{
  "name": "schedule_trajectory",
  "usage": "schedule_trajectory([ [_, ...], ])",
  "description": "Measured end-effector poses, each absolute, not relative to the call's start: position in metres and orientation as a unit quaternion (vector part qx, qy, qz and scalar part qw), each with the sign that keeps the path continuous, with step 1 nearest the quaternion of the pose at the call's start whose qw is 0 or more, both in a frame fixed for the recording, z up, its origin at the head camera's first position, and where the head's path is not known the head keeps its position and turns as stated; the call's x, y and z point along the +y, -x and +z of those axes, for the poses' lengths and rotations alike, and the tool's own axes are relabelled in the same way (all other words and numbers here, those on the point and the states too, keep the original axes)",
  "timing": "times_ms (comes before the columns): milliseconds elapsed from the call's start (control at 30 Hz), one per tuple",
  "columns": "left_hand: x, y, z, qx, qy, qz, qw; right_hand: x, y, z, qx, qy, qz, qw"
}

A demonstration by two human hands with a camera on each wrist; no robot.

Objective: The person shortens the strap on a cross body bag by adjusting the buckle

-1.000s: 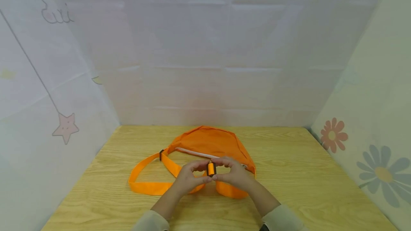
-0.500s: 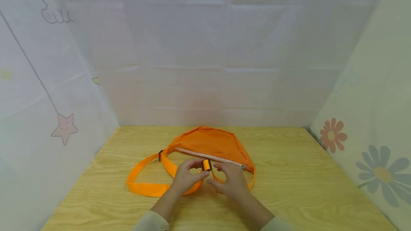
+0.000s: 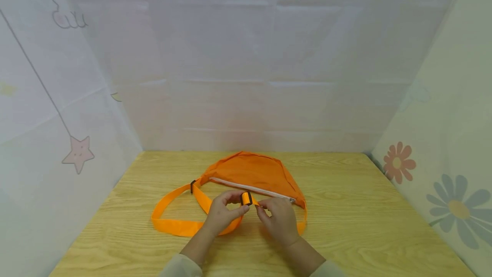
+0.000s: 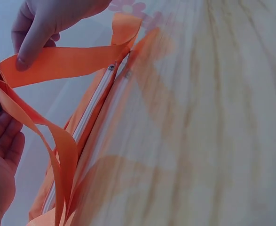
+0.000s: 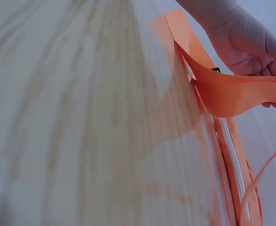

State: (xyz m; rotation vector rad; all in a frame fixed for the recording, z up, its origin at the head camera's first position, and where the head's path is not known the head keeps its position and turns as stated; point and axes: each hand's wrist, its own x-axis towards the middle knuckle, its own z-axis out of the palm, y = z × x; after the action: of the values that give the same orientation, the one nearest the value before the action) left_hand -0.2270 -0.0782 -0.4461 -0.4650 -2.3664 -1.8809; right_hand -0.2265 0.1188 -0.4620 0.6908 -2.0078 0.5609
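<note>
An orange waist bag [image 3: 253,170] lies on the table with its white zipper [image 3: 250,186] facing me. Between thumb and fingers, my left hand [image 3: 221,215] pinches the black strap slider [image 3: 250,198], raised over the table. Orange webbing loops through this slider. Just right of it, my right hand [image 3: 282,221] pinches the strap; in the left wrist view its thumb presses flat on the strap [image 4: 67,63]. The right wrist view shows my left hand [image 5: 250,44] behind the webbing [image 5: 232,96], while my right hand is outside that frame.
The strap's long loop [image 3: 178,226] spreads left on the wooden table [image 3: 361,213]. A second black slider [image 3: 192,186] sits near the bag's left end. Printed cloth walls [image 3: 246,63] stand behind and at both sides.
Both hands held the slider at first. The right hand let go of it, moved slightly right, and now pinches the strap. The left hand has kept the slider, which has turned and shifted slightly left.
</note>
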Motion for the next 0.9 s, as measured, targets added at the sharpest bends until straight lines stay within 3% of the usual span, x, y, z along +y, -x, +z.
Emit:
schedule_trajectory([
  [233, -0.0779, 0.2268, -0.4474, -0.78, 0.143, -0.608, 0.033, 0.1188, 0.2297, -0.4635, -0.777, -0.309, 0.21, 0.506],
  [900, -0.0768, 0.2267, -0.45, -0.781, 0.148, -0.605, 0.043, 0.117, 0.231, -0.4626, -0.761, -0.333, 0.2, 0.519],
])
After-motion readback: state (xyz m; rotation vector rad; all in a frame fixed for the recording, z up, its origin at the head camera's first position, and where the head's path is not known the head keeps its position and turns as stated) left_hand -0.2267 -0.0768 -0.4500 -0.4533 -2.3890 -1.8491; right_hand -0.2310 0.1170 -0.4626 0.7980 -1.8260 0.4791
